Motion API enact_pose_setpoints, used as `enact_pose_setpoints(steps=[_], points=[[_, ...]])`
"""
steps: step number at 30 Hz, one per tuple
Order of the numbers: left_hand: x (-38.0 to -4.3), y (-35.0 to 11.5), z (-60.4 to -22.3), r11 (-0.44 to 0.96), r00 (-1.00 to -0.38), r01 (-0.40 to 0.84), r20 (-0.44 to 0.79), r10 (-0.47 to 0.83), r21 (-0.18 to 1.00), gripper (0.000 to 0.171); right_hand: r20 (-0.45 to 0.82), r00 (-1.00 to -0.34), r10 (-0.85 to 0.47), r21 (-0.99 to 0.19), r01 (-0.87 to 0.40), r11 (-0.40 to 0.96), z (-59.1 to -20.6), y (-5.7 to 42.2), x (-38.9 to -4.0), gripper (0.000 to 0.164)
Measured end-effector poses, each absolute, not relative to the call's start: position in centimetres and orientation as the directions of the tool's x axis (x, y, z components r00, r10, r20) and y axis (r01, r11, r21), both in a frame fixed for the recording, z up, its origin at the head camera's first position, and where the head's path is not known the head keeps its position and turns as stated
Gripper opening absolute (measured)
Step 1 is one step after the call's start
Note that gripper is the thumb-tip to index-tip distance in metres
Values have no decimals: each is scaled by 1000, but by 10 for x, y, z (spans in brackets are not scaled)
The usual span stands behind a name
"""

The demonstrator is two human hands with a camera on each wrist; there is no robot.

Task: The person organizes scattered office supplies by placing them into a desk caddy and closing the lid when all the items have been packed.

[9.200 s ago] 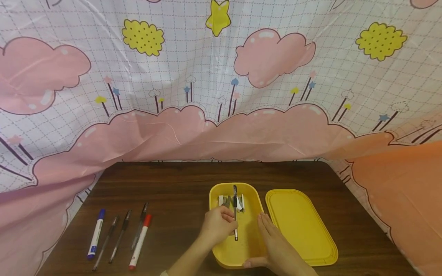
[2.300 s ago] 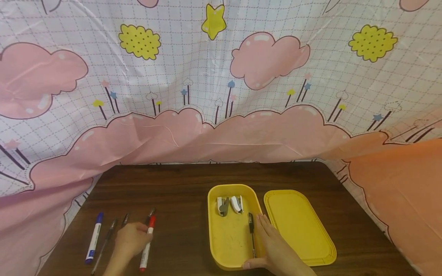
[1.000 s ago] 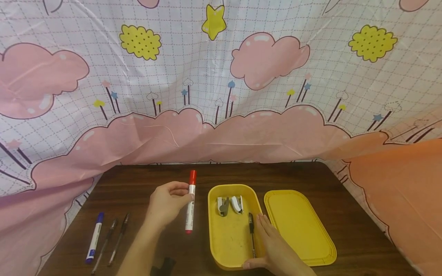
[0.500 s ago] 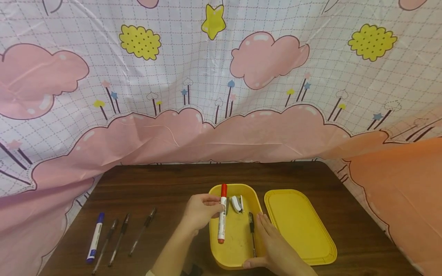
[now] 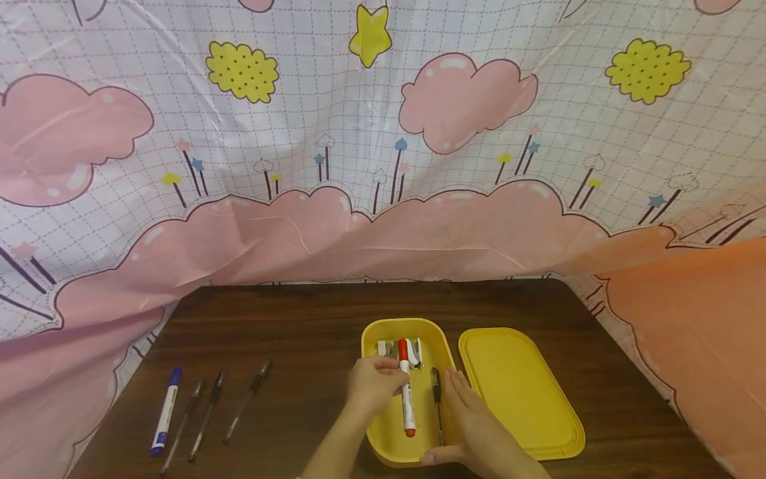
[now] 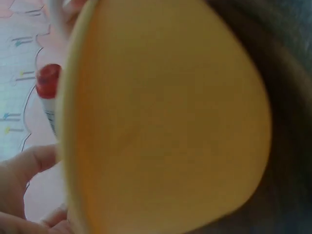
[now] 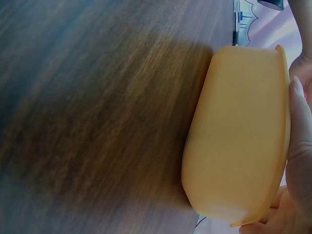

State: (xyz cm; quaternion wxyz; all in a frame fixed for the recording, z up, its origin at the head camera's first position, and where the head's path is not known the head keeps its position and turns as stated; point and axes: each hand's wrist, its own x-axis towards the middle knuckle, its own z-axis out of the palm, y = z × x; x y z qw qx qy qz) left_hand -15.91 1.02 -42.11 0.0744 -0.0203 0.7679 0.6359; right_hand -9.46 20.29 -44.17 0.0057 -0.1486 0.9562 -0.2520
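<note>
Red-capped white marker (image 5: 407, 399), pinched by our left hand (image 5: 372, 384) in the head view, has come farther over the yellow plastic box (image 5: 389, 442); carrying looks nearly done. Left wrist: red end (image 6: 48, 82) past the rim (image 6: 71, 117). Right wrist: our right hand (image 7: 299, 161), fingers straight, against the rim.

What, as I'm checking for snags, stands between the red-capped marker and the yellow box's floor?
The cap end of the red-capped marker overlaps two mini staplers in the head view, so they may be in its way; nothing visible blocks its near end. The yellow lid lies beside the yellow box.
</note>
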Motion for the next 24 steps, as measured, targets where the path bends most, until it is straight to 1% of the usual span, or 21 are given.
enact_pose_setpoints(steps=[4, 9, 14, 18, 22, 24], points=[[-156, 20, -427, 265, -991, -112, -127, 39, 958, 23, 86, -954, -288, -481, -292, 827, -442, 203, -94, 129], [-156, 31, -436, 296, -992, -121, -125, -5, 948, 21, 103, -951, -293, -476, -306, 825, -441, 202, -94, 127], [-156, 42, -444, 358, -994, -109, -91, -65, 927, 16, 130, -943, -305, -455, -330, 827, -439, 202, -94, 126], [-154, 48, -449, 424, -993, -108, -81, -81, 899, 15, 113, -946, -304, -472, -320, 821, -438, 202, -94, 127], [-154, 50, -453, 446, -991, -131, -107, -80, 886, 15, 82, -949, -304, -504, -303, 809, -437, 202, -95, 128], [-153, 51, -453, 450, -991, -136, -116, -72, 882, 13, 80, -949, -304, -500, -302, 812, -438, 202, -95, 128]])
